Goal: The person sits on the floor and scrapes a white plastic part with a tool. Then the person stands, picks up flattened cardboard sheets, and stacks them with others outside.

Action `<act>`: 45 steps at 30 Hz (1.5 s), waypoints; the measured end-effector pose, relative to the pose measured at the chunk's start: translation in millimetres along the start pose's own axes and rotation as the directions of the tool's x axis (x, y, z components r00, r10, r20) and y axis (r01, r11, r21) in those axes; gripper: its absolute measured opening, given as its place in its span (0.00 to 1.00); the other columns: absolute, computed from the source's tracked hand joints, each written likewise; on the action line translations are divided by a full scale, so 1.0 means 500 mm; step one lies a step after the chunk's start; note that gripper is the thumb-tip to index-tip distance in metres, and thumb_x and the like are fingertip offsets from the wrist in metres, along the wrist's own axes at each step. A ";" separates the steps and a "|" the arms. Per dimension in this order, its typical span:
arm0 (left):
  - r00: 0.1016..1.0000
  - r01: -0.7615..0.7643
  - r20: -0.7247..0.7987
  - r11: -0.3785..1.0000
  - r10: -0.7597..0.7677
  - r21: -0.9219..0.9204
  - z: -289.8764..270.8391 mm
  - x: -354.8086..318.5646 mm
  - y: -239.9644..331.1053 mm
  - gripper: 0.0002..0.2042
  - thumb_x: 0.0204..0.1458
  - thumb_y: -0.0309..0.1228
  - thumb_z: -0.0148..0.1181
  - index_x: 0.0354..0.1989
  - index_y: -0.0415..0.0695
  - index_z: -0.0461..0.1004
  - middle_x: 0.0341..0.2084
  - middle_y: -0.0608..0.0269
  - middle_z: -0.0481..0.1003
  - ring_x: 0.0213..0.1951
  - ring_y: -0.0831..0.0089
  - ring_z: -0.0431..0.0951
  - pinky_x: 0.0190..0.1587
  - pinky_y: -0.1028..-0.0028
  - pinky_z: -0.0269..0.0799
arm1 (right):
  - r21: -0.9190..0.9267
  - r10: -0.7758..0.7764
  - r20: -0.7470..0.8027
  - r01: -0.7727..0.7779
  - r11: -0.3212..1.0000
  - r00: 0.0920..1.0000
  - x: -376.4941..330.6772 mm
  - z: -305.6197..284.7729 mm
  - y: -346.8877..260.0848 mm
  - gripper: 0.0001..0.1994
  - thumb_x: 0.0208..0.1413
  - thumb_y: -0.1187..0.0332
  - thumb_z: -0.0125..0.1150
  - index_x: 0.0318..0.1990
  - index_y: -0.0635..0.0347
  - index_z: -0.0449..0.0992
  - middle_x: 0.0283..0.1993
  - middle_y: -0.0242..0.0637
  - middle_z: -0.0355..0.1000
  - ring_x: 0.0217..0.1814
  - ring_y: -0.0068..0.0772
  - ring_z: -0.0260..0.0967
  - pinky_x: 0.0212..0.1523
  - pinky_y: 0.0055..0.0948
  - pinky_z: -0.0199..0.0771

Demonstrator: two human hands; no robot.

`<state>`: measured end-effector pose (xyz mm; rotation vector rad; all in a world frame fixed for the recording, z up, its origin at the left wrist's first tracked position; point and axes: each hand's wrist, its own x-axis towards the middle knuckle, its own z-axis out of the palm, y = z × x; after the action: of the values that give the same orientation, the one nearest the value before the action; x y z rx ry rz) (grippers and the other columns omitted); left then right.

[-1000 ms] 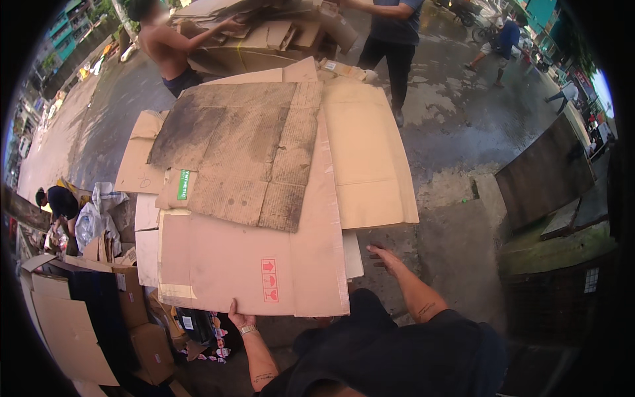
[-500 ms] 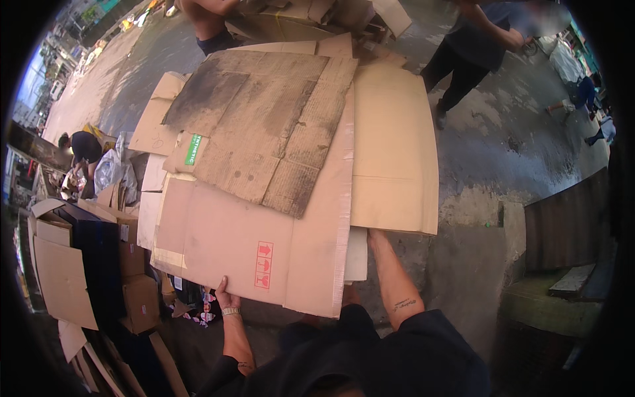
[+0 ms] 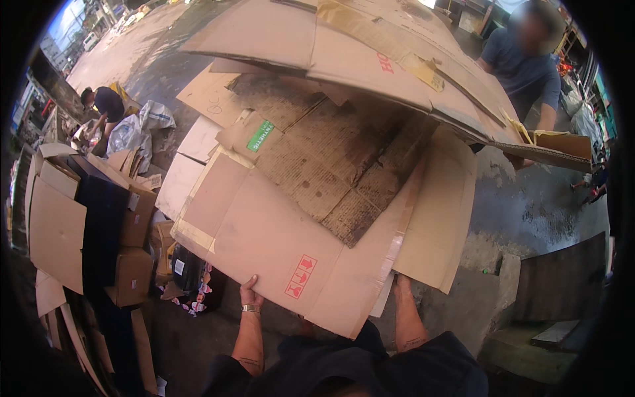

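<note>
I hold a stack of flattened cardboard boxes in front of me. My left hand (image 3: 251, 292) grips the near edge of a pinkish sheet (image 3: 264, 218), its thumb on top and fingers hidden underneath. My right hand (image 3: 401, 284) is at the near edge of the stack beside a tan sheet (image 3: 440, 218), its fingers mostly hidden below the cardboard. A dirty brown sheet (image 3: 314, 169) with a green label lies on the pinkish one. Over the far part of the stack hangs another large flattened box (image 3: 370, 63), tilted. A co-worker's hand (image 3: 518, 161) is at its right edge.
The co-worker (image 3: 526, 73) in a dark shirt stands at the far right. Upright cardboard boxes (image 3: 59, 221) crowd the left side. Behind them a bent-over person (image 3: 109, 104) is near white sacks (image 3: 135, 135). A dark panel (image 3: 562, 281) stands at the right on the wet ground.
A large flattened box has come over the far part of my stack, with the co-worker now beside it. The stack has shifted right and turned slightly; both my hands keep their hold.
</note>
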<state>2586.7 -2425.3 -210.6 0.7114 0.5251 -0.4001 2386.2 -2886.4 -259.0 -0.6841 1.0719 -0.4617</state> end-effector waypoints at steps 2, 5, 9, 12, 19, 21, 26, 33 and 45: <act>1.000 -0.008 -0.016 1.000 0.008 -0.009 0.037 -0.001 -0.068 0.29 0.48 0.19 0.61 0.61 0.36 0.62 0.55 0.51 0.70 0.58 0.55 0.69 0.64 0.58 0.62 | -0.034 -0.023 -0.027 0.023 0.999 0.999 0.024 -0.055 -0.021 0.32 0.56 0.46 0.61 0.61 0.55 0.63 0.59 0.37 0.67 0.57 0.40 0.68 0.54 0.43 0.72; 1.000 0.011 -0.014 0.999 -0.012 -0.038 0.052 -0.003 -0.101 0.25 0.49 0.23 0.61 0.58 0.35 0.65 0.52 0.51 0.72 0.54 0.56 0.72 0.61 0.58 0.66 | -0.076 -0.030 -0.042 0.027 0.997 0.999 0.046 -0.093 -0.072 0.30 0.57 0.50 0.61 0.61 0.55 0.63 0.60 0.39 0.66 0.56 0.41 0.69 0.49 0.43 0.75; 0.992 0.062 0.116 0.996 -0.055 -0.063 -0.078 0.060 -0.088 0.23 0.58 0.40 0.51 0.58 0.39 0.67 0.52 0.53 0.73 0.56 0.59 0.72 0.61 0.58 0.68 | -0.303 -0.010 -0.011 0.006 0.953 1.000 -0.036 -0.060 -0.082 0.29 0.57 0.61 0.61 0.64 0.57 0.60 0.62 0.43 0.64 0.57 0.45 0.69 0.46 0.43 0.75; 0.993 -0.014 -0.119 0.999 0.009 -0.037 -0.107 0.053 -0.064 0.25 0.58 0.49 0.52 0.58 0.46 0.67 0.49 0.57 0.74 0.51 0.60 0.74 0.53 0.55 0.73 | -0.460 -0.140 -0.067 0.094 0.883 0.988 -0.213 -0.049 -0.089 0.29 0.54 0.67 0.61 0.64 0.60 0.61 0.62 0.44 0.64 0.55 0.44 0.68 0.50 0.44 0.73; 0.979 0.113 -0.199 0.916 -0.037 0.384 0.081 -0.165 0.085 0.29 0.56 0.54 0.55 0.58 0.48 0.61 0.45 0.63 0.69 0.38 0.68 0.71 0.33 0.64 0.74 | 0.014 -0.269 -0.188 0.277 0.961 0.945 -0.329 -0.198 -0.181 0.29 0.62 0.52 0.49 0.66 0.56 0.57 0.62 0.40 0.63 0.57 0.43 0.66 0.52 0.49 0.69; 0.934 0.114 -0.351 0.880 0.064 0.461 0.064 -0.178 0.056 0.32 0.53 0.54 0.60 0.59 0.47 0.59 0.45 0.59 0.68 0.37 0.64 0.70 0.36 0.60 0.74 | 0.271 -0.388 -0.116 0.405 0.873 0.914 -0.366 -0.142 -0.262 0.34 0.62 0.43 0.43 0.69 0.53 0.53 0.69 0.43 0.55 0.67 0.45 0.57 0.61 0.54 0.61; 0.874 0.460 0.023 0.841 -0.486 0.284 0.144 -0.240 -0.012 0.35 0.50 0.54 0.65 0.56 0.43 0.60 0.49 0.53 0.68 0.51 0.57 0.69 0.49 0.48 0.72 | 0.280 -0.574 -0.064 0.566 0.775 0.817 -0.436 -0.007 -0.424 0.43 0.56 0.31 0.44 0.72 0.48 0.48 0.74 0.44 0.46 0.74 0.49 0.46 0.66 0.57 0.53; 0.902 0.424 0.139 0.900 -0.409 -0.103 0.261 -0.082 -0.122 0.35 0.53 0.53 0.62 0.60 0.41 0.61 0.55 0.51 0.66 0.55 0.55 0.69 0.58 0.52 0.67 | -0.075 -0.612 0.066 0.615 0.785 0.788 -0.441 0.197 -0.440 0.39 0.57 0.48 0.61 0.70 0.52 0.50 0.70 0.45 0.53 0.58 0.47 0.68 0.48 0.45 0.76; 0.966 -0.248 -0.054 0.964 0.254 0.097 0.317 0.260 0.354 0.39 0.51 0.60 0.59 0.62 0.42 0.61 0.58 0.49 0.68 0.60 0.49 0.66 0.56 0.45 0.62 | -0.610 -0.726 0.366 0.739 0.285 0.582 -0.429 0.229 -0.492 0.08 0.60 0.68 0.56 0.37 0.65 0.73 0.28 0.40 0.74 0.24 0.30 0.75 0.25 0.27 0.70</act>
<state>2831.1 -2435.6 -94.6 0.8687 0.4738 -0.1637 2396.1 -2889.6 86.9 -1.9720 0.8274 -0.8406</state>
